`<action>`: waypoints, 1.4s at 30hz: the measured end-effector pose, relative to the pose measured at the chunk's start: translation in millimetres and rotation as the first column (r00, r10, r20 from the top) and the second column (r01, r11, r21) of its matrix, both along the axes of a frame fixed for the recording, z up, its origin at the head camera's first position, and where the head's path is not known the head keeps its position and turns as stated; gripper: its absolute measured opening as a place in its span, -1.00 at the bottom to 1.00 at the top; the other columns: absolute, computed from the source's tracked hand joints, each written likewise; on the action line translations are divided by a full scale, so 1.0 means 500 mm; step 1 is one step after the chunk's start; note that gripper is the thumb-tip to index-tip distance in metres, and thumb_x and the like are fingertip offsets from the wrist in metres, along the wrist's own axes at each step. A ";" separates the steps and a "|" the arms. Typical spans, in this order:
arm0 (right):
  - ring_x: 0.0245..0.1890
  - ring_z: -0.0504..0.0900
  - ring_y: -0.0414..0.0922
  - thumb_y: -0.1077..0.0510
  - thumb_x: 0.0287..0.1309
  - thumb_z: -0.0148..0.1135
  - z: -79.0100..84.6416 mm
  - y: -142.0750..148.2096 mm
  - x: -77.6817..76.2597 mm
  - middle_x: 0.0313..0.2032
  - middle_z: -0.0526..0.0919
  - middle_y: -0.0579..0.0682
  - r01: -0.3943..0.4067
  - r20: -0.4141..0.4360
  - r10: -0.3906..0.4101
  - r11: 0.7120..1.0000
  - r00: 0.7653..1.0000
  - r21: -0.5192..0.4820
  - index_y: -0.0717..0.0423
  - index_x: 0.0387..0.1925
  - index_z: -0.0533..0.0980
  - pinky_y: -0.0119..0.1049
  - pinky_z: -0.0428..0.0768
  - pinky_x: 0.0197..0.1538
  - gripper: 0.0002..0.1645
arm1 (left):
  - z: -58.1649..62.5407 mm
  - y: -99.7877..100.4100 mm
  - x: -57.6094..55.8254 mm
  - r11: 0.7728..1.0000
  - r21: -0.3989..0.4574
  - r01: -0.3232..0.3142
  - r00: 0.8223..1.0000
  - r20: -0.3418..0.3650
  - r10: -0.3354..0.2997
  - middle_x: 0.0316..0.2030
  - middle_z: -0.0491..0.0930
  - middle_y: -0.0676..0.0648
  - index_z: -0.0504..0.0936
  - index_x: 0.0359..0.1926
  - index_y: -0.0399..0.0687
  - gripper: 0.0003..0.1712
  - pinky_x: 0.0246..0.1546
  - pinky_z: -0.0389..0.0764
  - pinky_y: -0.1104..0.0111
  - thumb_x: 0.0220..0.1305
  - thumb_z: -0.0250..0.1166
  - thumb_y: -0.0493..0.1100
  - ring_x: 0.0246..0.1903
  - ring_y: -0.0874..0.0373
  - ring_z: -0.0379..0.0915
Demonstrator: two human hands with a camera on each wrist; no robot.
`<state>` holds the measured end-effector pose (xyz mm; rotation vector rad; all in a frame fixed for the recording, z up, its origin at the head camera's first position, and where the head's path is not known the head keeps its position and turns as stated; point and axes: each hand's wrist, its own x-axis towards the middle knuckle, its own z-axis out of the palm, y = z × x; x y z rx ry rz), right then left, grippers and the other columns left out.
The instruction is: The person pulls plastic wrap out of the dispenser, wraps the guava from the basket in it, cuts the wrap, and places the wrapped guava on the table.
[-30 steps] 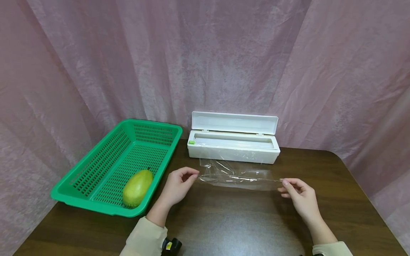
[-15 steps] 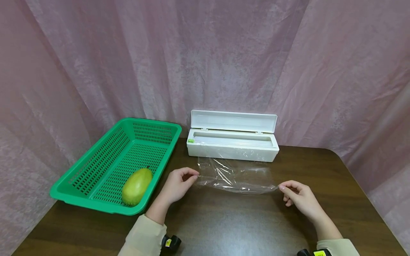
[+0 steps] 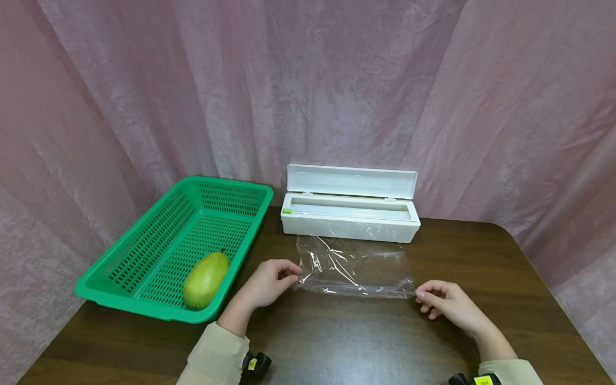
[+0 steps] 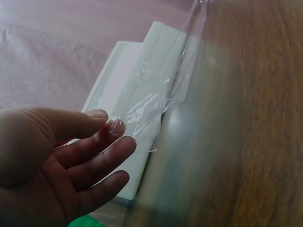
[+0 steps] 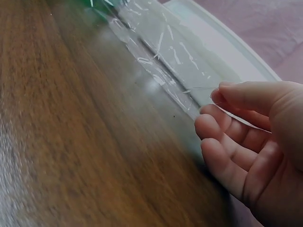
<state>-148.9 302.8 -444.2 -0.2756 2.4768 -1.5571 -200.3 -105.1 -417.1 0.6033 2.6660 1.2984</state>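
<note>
A sheet of clear cling film [image 3: 358, 267] stretches from the front of the white cling film box [image 3: 351, 230] towards me. My left hand [image 3: 269, 280] pinches its near left corner between thumb and forefinger. At the near right corner, my right hand [image 3: 449, 305] pinches the film the same way. In the left wrist view, creased film [image 4: 147, 111] hangs by the fingertips, the box behind it. A thin strand of film runs to the thumb and forefinger of the right hand [image 5: 251, 127] in the right wrist view.
The box's hinged lid [image 3: 351, 182] stands raised at the back, against a pink curtain [image 3: 337, 80]. To the left, a green plastic basket [image 3: 135, 313] holds a yellow-green fruit [image 3: 206, 280]. All stand on a dark wooden table [image 3: 356, 342].
The film's front edge has come down and nearer to me, so the sheet lies flatter and longer. Both hands have lowered towards the table, the right one more.
</note>
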 end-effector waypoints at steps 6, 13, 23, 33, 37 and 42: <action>-0.44 0.63 -0.25 0.16 0.29 0.11 -0.005 0.011 0.003 -0.36 0.70 -0.05 -0.053 0.031 0.054 0.998 0.998 -0.025 0.49 -0.16 0.50 -0.25 0.64 -0.42 -0.63 | -0.003 -0.004 0.001 0.995 -0.086 0.059 0.998 -0.027 -0.061 -0.42 0.61 0.05 0.68 -0.23 -0.16 -0.87 -0.34 0.52 0.42 0.22 0.26 -0.27 -0.41 0.22 0.43; -0.42 0.64 -0.28 0.21 0.29 0.09 -0.019 0.020 0.005 -0.36 0.70 -0.14 -0.150 0.075 0.157 0.984 0.985 -0.094 0.56 -0.17 0.49 -0.28 0.65 -0.40 -0.63 | -0.005 -0.009 0.002 0.980 -0.154 0.126 0.992 0.031 -0.123 -0.37 0.63 0.03 0.69 -0.28 -0.13 -0.90 -0.29 0.54 0.35 0.18 0.30 -0.23 -0.38 0.21 0.44; -0.41 0.66 -0.27 0.19 0.25 0.14 -0.026 0.021 0.001 -0.37 0.69 -0.16 -0.119 0.123 0.130 0.989 0.984 -0.091 0.54 -0.16 0.50 -0.31 0.66 -0.35 -0.62 | 0.005 -0.016 0.004 0.980 -0.151 0.129 0.989 0.098 -0.115 -0.33 0.64 0.01 0.64 -0.07 -0.28 -0.57 -0.35 0.56 0.39 0.13 0.37 -0.06 -0.38 0.22 0.48; -0.39 0.67 -0.28 0.19 0.25 0.15 -0.031 0.023 -0.005 -0.40 0.68 -0.19 -0.127 0.145 0.145 0.984 0.979 -0.122 0.57 -0.18 0.48 -0.35 0.65 -0.34 -0.61 | 0.033 -0.019 0.023 0.992 -0.111 0.066 0.998 0.025 -0.064 -0.25 0.62 0.01 0.59 0.02 -0.23 -0.52 -0.20 0.56 0.33 0.17 0.33 0.00 -0.25 0.20 0.49; -0.39 0.67 -0.28 0.19 0.24 0.16 -0.031 0.023 -0.006 -0.40 0.68 -0.20 -0.127 0.150 0.146 0.983 0.978 -0.133 0.56 -0.18 0.48 -0.36 0.65 -0.34 -0.61 | 0.042 -0.017 0.028 0.994 -0.104 0.014 1.000 -0.019 -0.016 -0.24 0.64 0.02 0.60 -0.01 -0.17 -0.59 -0.18 0.57 0.32 0.19 0.31 -0.05 -0.25 0.21 0.51; -0.40 0.67 -0.29 0.20 0.24 0.16 -0.029 0.023 -0.005 -0.41 0.69 -0.20 -0.131 0.145 0.153 0.980 0.978 -0.148 0.50 -0.20 0.51 -0.37 0.65 -0.35 -0.67 | 0.053 -0.019 0.030 0.995 -0.097 -0.035 0.998 -0.064 0.029 -0.22 0.65 0.01 0.61 -0.02 -0.11 -0.63 -0.14 0.60 0.22 0.19 0.31 -0.04 -0.23 0.21 0.53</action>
